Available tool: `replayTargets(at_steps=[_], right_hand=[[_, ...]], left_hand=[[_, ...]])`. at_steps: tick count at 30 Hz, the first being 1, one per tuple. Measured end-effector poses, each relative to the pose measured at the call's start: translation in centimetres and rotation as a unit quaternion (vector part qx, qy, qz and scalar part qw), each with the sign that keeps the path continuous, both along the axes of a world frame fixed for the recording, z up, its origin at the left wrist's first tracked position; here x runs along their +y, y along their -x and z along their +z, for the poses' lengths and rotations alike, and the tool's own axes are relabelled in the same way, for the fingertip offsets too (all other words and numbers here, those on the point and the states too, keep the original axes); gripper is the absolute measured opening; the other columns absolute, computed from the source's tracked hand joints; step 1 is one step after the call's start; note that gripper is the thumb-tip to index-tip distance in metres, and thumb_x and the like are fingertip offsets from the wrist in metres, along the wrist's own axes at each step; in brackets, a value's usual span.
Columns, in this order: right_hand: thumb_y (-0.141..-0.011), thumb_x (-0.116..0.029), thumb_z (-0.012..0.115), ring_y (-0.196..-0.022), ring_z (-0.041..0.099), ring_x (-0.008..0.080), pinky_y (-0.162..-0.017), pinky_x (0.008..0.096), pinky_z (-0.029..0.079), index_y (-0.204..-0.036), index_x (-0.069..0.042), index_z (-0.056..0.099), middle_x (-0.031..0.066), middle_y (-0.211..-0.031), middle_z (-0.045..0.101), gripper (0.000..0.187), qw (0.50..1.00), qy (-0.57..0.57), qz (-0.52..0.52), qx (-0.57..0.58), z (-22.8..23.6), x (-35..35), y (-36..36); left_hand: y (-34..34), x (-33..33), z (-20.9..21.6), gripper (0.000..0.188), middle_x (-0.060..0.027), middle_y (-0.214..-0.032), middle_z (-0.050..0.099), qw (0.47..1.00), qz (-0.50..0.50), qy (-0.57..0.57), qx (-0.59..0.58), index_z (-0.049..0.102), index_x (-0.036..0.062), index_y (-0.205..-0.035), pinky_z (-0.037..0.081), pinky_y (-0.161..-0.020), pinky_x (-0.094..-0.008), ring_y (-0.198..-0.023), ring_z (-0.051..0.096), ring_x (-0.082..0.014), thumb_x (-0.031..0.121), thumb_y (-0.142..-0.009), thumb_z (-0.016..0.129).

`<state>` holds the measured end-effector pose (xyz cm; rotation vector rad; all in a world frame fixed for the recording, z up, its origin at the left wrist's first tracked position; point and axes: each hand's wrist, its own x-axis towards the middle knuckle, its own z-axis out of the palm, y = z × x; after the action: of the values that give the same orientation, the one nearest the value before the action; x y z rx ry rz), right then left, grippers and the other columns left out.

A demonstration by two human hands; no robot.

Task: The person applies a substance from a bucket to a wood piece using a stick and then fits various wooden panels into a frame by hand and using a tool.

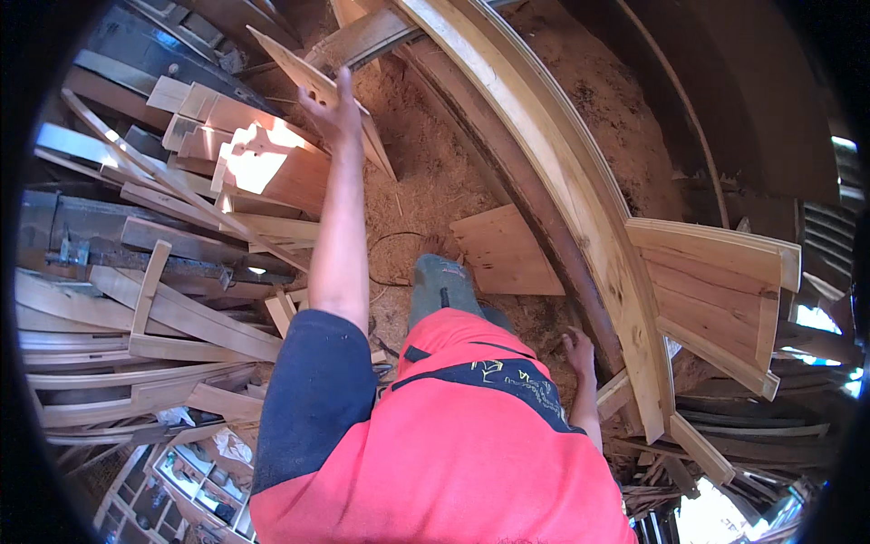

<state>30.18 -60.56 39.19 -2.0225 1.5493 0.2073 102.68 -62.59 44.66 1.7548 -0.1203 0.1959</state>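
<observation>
The left hand reaches far out and up. Its grip is wrapped around a thin flat wooden board. The board sticks out over a big pile of wood pieces on the person's left side. The right hand hangs low by the person's side. Its fingers are loose and a little curled, and they hold nothing. It is just beside a long curved wooden frame. Sawdust covers the floor. A flat wooden panel lies on the sawdust near the person's leg.
</observation>
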Motion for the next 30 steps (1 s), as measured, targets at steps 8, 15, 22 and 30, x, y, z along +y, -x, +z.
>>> replayTargets(at_steps=[8,15,22,30], right_hand=[[-0.091,-0.028,0.063,-0.108,0.064,0.0373,-0.095,0.0430,0.049,-0.120,-0.002,0.064,0.0233,-0.115,0.066,0.039,0.988,-0.135,-0.066,-0.023,0.3,1.6,-8.0],[-0.091,-0.033,0.060,-0.108,0.063,0.0392,-0.092,0.0467,0.050,-0.119,-0.008,0.066,0.0224,-0.113,0.067,0.037,0.992,-0.107,-0.063,-0.012,-1.4,0.7,-7.9],[-0.091,-0.038,0.057,-0.113,0.061,0.0372,-0.097,0.0468,0.049,-0.125,-0.014,0.063,0.0168,-0.122,0.065,0.043,0.989,-0.114,-0.090,0.038,-4.2,-1.2,-8.4],[-0.091,-0.040,0.052,-0.117,0.059,0.0362,-0.102,0.0473,0.046,-0.123,-0.016,0.065,0.0155,-0.127,0.063,0.041,0.973,-0.117,-0.194,-0.053,-6.3,1.1,-9.8]], left_hand=[[-4.6,-0.9,0.1,0.068,-0.0213,-0.127,0.057,0.990,-0.092,0.033,0.101,0.037,-0.0058,-0.142,0.045,-0.097,-0.0345,-0.113,0.058,-0.0261,0.004,-0.080,0.064],[-6.2,3.8,-1.4,0.069,-0.0213,-0.129,0.055,0.978,-0.092,0.011,0.187,0.034,-0.0051,-0.144,0.054,-0.085,-0.0407,-0.103,0.060,-0.0315,0.001,-0.079,0.059],[-5.9,0.5,-0.9,0.058,-0.0249,-0.130,0.056,0.985,-0.090,-0.059,0.138,0.039,-0.0141,-0.136,0.049,-0.095,-0.0384,-0.111,0.060,-0.0304,0.008,-0.086,0.059],[-4.8,-0.8,1.0,0.042,-0.0179,-0.108,0.067,0.963,-0.154,-0.186,0.120,0.064,-0.0083,-0.113,0.054,-0.086,-0.0410,-0.092,0.063,-0.0291,0.023,-0.086,0.071]])
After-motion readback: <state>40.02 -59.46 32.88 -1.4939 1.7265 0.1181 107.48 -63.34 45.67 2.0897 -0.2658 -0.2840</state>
